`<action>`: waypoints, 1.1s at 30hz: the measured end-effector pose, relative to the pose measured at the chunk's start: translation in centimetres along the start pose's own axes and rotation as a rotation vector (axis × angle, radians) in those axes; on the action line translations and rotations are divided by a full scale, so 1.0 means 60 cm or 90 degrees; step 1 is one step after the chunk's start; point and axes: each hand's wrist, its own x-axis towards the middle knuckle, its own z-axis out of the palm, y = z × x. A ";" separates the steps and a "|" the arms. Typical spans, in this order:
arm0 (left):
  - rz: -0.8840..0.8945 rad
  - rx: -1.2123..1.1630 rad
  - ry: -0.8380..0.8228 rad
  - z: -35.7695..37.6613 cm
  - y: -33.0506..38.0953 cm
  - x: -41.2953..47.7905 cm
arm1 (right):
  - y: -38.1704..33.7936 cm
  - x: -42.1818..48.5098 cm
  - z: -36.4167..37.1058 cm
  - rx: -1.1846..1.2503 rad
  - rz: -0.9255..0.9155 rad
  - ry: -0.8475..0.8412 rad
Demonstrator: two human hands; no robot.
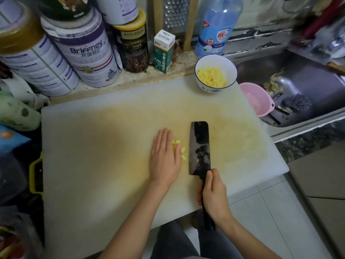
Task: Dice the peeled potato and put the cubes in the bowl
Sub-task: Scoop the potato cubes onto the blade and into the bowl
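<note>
A small pile of yellow potato cubes (182,151) lies in the middle of the large white cutting board (97,146). My left hand (165,157) lies flat with straight fingers, its edge against the left side of the cubes and partly covering them. A dark cleaver (199,146) lies with its blade flat on the board just right of the cubes. My right hand (213,197) grips the cleaver's black handle. The white bowl (205,61) with a blue rim stands at the board's far right corner and holds many potato cubes (211,76).
Several tall tins (84,53), a dark jar (133,42), a small carton (164,51), a grater (176,12) and a blue bottle (217,27) line the back wall. A steel sink (302,71) with a pink basin (256,98) and scraps sits at the right.
</note>
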 end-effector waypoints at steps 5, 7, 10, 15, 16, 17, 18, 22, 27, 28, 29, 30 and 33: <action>-0.036 -0.007 0.029 0.015 0.020 0.005 | -0.010 -0.003 0.019 0.021 0.002 -0.028; -0.041 -0.013 0.040 0.019 0.031 0.003 | -0.017 -0.001 0.024 0.048 0.002 -0.032; -0.044 -0.027 0.065 0.025 0.040 0.003 | -0.024 0.000 0.031 0.070 0.005 -0.054; -0.034 -0.156 0.121 0.030 0.027 0.006 | -0.038 0.006 0.032 0.134 0.027 -0.136; -0.037 -0.197 0.132 0.028 0.026 0.006 | -0.040 0.006 0.031 0.145 0.027 -0.152; -0.041 -0.233 0.143 0.025 0.026 0.006 | -0.042 0.007 0.029 0.150 0.023 -0.165; -0.042 -0.257 0.155 0.022 0.025 0.006 | -0.045 0.008 0.027 0.149 0.017 -0.177; -0.057 -0.297 0.178 0.013 0.022 0.003 | -0.062 0.015 0.013 0.132 -0.015 -0.218; -0.080 -0.336 0.211 -0.010 0.035 0.011 | -0.089 0.013 -0.004 0.125 -0.039 -0.244; -0.082 -0.341 0.216 -0.017 0.038 0.014 | -0.096 0.012 -0.007 0.126 -0.044 -0.249; -0.080 -0.346 0.220 -0.024 0.040 0.018 | -0.103 0.012 -0.010 0.127 -0.048 -0.254; -0.076 -0.350 0.222 -0.031 0.043 0.021 | -0.110 0.013 -0.013 0.131 -0.051 -0.258; -0.057 -0.356 0.235 -0.049 0.053 0.037 | -0.132 0.018 -0.026 0.140 -0.061 -0.266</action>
